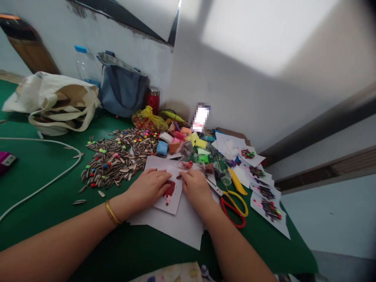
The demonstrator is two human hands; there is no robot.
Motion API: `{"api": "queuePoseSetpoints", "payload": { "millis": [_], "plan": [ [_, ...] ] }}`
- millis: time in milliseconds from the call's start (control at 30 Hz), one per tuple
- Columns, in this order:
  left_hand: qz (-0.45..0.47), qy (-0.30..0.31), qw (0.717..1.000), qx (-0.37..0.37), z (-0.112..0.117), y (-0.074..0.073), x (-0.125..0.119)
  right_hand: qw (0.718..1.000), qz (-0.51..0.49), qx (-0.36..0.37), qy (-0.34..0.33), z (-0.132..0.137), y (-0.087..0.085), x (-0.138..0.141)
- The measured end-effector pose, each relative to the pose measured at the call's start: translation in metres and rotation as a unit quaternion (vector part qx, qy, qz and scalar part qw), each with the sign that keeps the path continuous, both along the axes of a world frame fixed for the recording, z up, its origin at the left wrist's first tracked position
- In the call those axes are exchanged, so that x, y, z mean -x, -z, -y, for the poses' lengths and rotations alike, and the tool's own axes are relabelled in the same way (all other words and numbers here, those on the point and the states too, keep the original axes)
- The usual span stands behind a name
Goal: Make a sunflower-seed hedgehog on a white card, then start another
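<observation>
My left hand (149, 188) lies with its fingers outstretched on a small white card (173, 205), holding it against the larger white sheets (182, 231). Between my hands the card bears a flat reddish-brown clay shape (168, 189) with a pink clay part (167, 199) at its lower end, marked by small dark dots. My right hand (196, 190) rests at the card's right edge, fingers bent and close together. A small dark brown lump (178, 177), apparently clay, is at its fingertips. Scissors (235, 207) with red and yellow handles lie beside my right wrist.
Striped sunflower seeds (123, 152) mixed with coloured bits are heaped at the left. Coloured clay packs (176, 145) lie behind the card. At right are a yellow cutter (237, 181) and finished-looking cards (268, 207). A white cable (58, 145) crosses the green table; bags stand behind.
</observation>
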State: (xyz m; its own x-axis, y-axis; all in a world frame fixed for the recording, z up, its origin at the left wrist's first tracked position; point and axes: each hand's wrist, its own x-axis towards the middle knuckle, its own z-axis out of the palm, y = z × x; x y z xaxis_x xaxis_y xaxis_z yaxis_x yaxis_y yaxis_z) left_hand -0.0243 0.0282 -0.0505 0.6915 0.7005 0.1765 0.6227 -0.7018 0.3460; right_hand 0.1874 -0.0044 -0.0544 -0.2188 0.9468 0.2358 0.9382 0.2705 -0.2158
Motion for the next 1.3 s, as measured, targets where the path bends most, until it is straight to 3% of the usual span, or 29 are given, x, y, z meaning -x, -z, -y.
{"api": "queuePoseSetpoints", "payload": {
  "millis": [333, 800, 1100, 1300],
  "plan": [
    [-0.016, 0.015, 1.0, -0.003, 0.002, -0.002, 0.0, 0.997, 0.049, 0.054, -0.03, 0.015, -0.018, -0.005],
    [-0.028, 0.005, 0.999, -0.022, 0.004, -0.008, 0.0, 0.998, 0.007, 0.049, -0.025, 0.01, -0.014, 0.001],
    [-0.018, 0.004, 0.999, -0.036, 0.005, -0.009, 0.002, 0.991, -0.125, 0.041, -0.041, 0.006, -0.006, -0.008],
    [-0.018, 0.005, 0.999, -0.031, 0.006, -0.011, 0.002, 0.992, -0.101, 0.045, -0.058, 0.008, -0.008, -0.006]
  ]
}}
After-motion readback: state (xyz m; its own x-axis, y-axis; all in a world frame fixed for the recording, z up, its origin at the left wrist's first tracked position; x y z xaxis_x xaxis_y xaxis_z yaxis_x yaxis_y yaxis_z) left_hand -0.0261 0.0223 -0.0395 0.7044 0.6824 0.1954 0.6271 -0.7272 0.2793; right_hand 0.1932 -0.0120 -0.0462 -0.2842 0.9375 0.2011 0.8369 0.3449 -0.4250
